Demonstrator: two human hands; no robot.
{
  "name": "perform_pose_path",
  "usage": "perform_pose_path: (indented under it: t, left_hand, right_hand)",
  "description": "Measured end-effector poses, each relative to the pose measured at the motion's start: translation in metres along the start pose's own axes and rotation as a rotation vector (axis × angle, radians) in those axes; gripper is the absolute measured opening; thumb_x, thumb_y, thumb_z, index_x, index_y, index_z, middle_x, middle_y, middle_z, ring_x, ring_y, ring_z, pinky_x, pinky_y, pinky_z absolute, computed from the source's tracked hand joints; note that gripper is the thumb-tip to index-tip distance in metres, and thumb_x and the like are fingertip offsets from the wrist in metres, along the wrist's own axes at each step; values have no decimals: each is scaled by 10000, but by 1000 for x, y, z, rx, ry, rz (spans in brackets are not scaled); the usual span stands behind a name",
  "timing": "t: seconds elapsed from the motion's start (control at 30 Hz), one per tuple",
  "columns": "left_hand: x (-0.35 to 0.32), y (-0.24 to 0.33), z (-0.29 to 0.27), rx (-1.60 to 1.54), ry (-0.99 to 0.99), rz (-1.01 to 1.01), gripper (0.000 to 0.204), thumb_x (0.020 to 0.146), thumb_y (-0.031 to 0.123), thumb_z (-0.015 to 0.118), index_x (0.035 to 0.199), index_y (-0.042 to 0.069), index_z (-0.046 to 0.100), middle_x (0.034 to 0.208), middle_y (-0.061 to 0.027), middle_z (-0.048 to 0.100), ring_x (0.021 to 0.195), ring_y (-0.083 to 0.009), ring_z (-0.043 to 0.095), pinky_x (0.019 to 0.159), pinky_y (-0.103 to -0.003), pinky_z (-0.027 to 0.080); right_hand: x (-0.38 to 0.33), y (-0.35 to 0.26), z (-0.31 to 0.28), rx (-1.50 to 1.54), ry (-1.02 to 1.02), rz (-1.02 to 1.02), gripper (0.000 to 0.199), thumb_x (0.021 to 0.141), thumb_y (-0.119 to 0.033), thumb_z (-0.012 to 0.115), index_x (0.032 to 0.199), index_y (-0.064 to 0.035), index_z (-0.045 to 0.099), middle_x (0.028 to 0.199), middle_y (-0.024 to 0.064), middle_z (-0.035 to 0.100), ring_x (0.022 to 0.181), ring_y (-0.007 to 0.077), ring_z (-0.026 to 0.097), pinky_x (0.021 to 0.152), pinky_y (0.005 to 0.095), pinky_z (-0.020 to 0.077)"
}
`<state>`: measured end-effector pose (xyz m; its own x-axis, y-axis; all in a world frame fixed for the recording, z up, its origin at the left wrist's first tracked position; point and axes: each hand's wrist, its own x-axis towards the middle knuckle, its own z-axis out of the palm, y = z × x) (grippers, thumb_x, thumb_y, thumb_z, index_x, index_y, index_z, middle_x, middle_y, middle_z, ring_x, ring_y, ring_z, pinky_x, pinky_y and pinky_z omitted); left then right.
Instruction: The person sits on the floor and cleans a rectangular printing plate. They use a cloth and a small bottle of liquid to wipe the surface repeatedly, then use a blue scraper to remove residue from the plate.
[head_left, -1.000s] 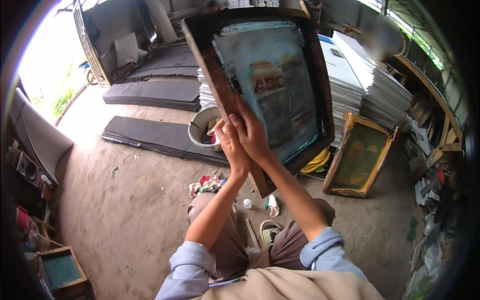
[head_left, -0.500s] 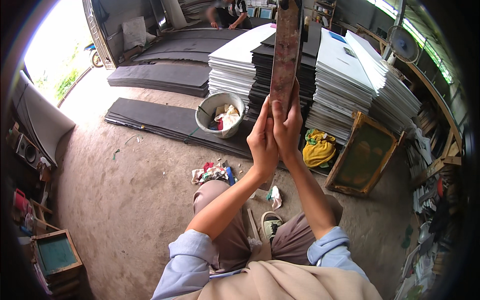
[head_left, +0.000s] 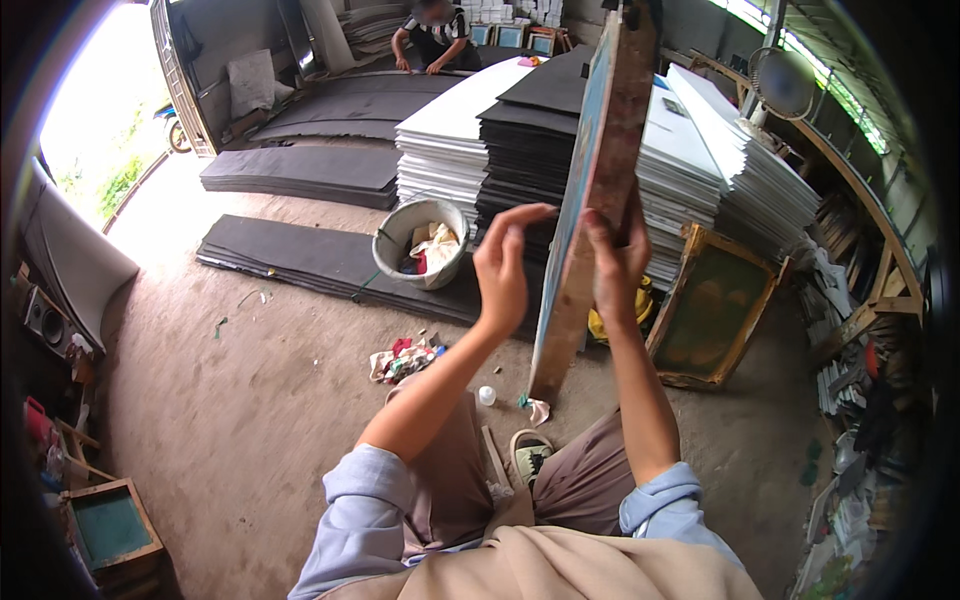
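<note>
Screen-print frame [head_left: 612,150] is up off the floor, held near-vert. & almost edge-on in front of the person, btwn white board stack [head_left: 440,160] and 2nd screen [head_left: 712,312] w/ wooden rim; it's lifted, not yet set down. Blue mesh face shows only as a sliver, L side, so can't tell its cond. R hand [head_left: 622,268] grips the frame's edge, thumb on the wood. L hand [head_left: 503,275] is half-open just beside it; can't tell if fingertips touch. Diff vs ½ sec ago: hands now apart, not both clasping the edge; frame's turned slightly, lower end visible.
</note>
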<state>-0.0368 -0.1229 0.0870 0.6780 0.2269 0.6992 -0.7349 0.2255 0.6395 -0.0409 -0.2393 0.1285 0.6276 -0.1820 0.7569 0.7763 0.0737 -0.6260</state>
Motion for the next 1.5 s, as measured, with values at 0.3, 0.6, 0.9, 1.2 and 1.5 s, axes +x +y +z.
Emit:
perform_pose_path:
  t: [0.3, 0.6, 0.9, 1.2, 1.5]
  left_hand:
    - [47, -196, -45, 169, -68, -552, 728, 950, 548, 409, 1344, -64, 399, 1376, -190, 434, 1292, -253, 395, 1073, -330, 289]
    - [19, -211, -106, 464, 122, -329, 508, 921, 378, 589, 1224, 4, 428, 1082, -117, 560, 991, -179, 514, 878, -288, 396]
    - [-92, -275, -155, 427, -24, -612, 487, 911, 233, 632, 1258, 33, 355, 895, 9, 416, 818, -87, 408, 759, -219, 370]
    - [-131, -321, -167, 582, -59, -744, 639, 781, 295, 780, 1195, -10, 400, 965, -38, 433, 864, -130, 427, 793, -254, 394]
    - [-142, -343, -171, 544, -27, -799, 744, 717, 309, 830, 1211, -18, 380, 1038, -90, 468, 936, -176, 464, 842, -298, 417]
  right_hand:
    - [49, -29, -117, 300, 175, 351, 690, 860, -500, 582, 1343, -27, 446, 1254, 123, 502, 1102, 225, 524, 941, 359, 403]
    - [59, 84, -205, -307, 119, 364, 588, 917, -432, 575, 1298, 10, 497, 1267, 81, 539, 1151, 178, 499, 1013, 303, 332]
    - [-60, 244, -228, -571, 460, 564, 509, 867, -443, 640, 1067, 24, 627, 1039, 95, 639, 971, 195, 571, 902, 303, 406]
    - [-90, 308, -230, -822, 435, 653, 559, 856, -491, 629, 1029, 41, 642, 949, 159, 667, 892, 241, 618, 830, 324, 445]
    - [-105, 346, -243, -885, 372, 654, 579, 860, -517, 609, 938, 56, 642, 829, 154, 667, 797, 239, 627, 773, 330, 456]
